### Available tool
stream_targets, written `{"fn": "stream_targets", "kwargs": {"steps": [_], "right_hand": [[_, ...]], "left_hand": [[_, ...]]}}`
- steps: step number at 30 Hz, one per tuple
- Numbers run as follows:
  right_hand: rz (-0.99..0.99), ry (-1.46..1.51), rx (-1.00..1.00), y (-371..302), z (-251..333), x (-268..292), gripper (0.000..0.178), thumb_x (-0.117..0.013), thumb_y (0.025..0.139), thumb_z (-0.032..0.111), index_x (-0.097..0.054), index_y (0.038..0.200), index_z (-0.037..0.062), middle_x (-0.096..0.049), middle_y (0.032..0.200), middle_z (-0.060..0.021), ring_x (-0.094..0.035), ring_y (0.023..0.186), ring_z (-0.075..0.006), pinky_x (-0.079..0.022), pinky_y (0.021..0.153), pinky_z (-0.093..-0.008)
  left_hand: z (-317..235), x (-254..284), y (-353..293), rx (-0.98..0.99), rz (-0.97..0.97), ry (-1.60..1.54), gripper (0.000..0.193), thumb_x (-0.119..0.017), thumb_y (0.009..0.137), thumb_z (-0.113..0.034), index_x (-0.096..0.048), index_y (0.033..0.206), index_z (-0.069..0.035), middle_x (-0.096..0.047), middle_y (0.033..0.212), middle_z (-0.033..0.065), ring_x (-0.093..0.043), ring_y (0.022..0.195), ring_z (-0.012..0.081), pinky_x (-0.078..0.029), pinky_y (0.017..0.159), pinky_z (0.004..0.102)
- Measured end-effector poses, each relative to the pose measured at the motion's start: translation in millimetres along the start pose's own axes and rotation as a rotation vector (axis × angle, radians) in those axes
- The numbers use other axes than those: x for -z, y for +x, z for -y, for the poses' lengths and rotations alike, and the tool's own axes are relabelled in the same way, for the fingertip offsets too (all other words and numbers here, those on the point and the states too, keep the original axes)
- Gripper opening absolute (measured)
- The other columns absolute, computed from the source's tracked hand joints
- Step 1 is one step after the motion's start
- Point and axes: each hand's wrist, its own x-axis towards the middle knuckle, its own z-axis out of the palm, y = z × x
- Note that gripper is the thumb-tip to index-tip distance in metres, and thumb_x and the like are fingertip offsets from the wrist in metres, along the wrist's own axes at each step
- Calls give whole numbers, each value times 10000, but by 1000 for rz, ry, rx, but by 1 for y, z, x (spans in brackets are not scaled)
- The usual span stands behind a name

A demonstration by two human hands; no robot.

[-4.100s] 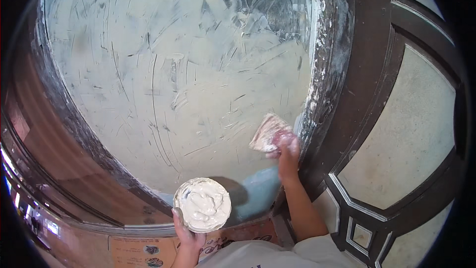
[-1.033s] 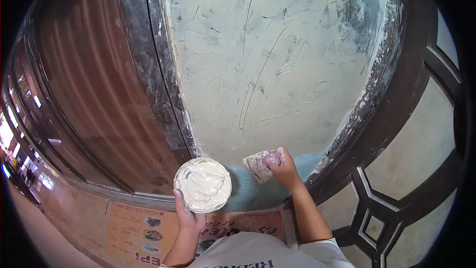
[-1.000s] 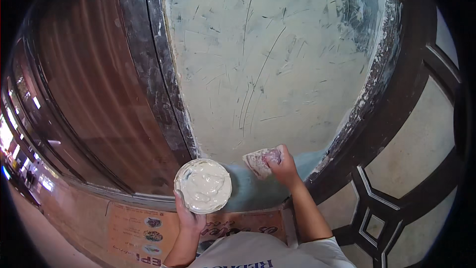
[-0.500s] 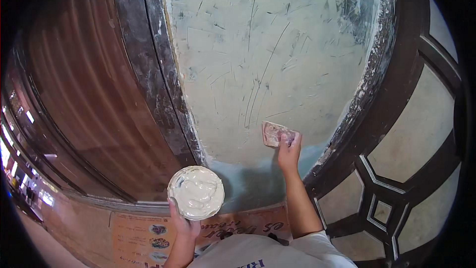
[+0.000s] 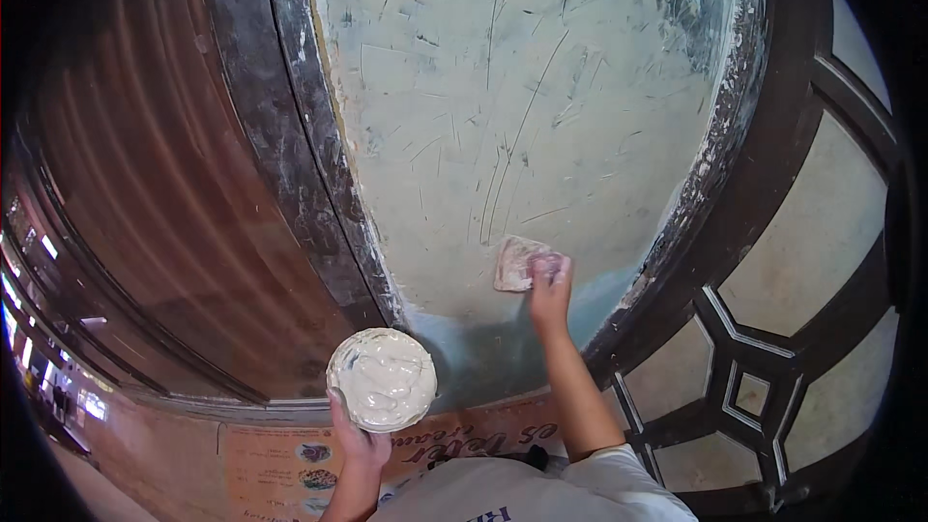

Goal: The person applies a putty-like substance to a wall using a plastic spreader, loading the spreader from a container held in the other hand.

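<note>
My left hand (image 5: 362, 437) grips a round tub (image 5: 383, 381) of creamy white filler by its near side. The filler is wet and swirled, and smears coat the rim. Pinched in my right hand (image 5: 550, 282) is a flat, squarish spreader (image 5: 515, 264), pinkish and crusted with filler. Its far edge lies at the lower part of an upright pale panel (image 5: 454, 135); whether it touches is hard to tell. Dark scratches cross that panel, which is coated in pale filler. Along its bottom runs a bluish-green strip (image 5: 464, 358) without the pale coat.
A dark, paint-chipped frame (image 5: 290, 126) borders the panel on the left, beside brown glossy panelling (image 5: 145, 174). On the right stands dark latticework (image 5: 710, 300) with pale inset panes. A printed orange banner (image 5: 275, 469) lies on the floor below.
My right hand has moved slightly left with the spreader, which has turned to show more of its flat face. The tub stays nearly where it was in my left hand.
</note>
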Motion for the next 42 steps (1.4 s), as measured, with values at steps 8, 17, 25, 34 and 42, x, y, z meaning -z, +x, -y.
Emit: {"fn": "stream_targets", "kwargs": {"steps": [8,17,25,34,42], "right_hand": [[1,57,-115,-8,-15,-4,282,-577,966,182,-477,1151,-6,-587,1051,-121,-551,992,-206,-443,895,-325],[93,21,-172,-4,-7,0,217,-567,975,139,-483,1136,21,-585,1053,-93,-554,957,-164,-459,858,-307],[231,-152,-45,-14,-15,9,204,-532,992,133,-452,1152,35,-581,1065,-98,-573,953,-177,-471,866,-314],[272,-301,125,-1,28,12,209,-607,926,183,-547,1023,8,-607,976,-185,-596,935,-312,-467,817,-377],[-54,-160,164,32,64,19,220,-599,898,163,-555,1046,5,-626,975,-210,-598,899,-407,-471,802,-477]], "left_hand": [[-2,1,3,26,19,-13,611,-382,1009,-513,-380,1450,-90,-442,1467,116,-473,1308,297,-405,1091,447],[-4,2,6,4,24,10,618,-398,1004,-512,-376,1453,-87,-439,1470,120,-458,1323,299,-386,1107,459],[-5,7,6,32,13,1,613,-380,1010,-513,-376,1454,-91,-436,1473,120,-459,1322,300,-386,1106,461],[-7,8,4,17,51,-45,617,-388,1009,-508,-371,1457,-85,-426,1480,119,-437,1341,300,-360,1123,465],[-5,9,2,-8,52,-51,618,-383,1010,-510,-368,1459,-85,-428,1478,122,-443,1334,299,-368,1118,463]]}}
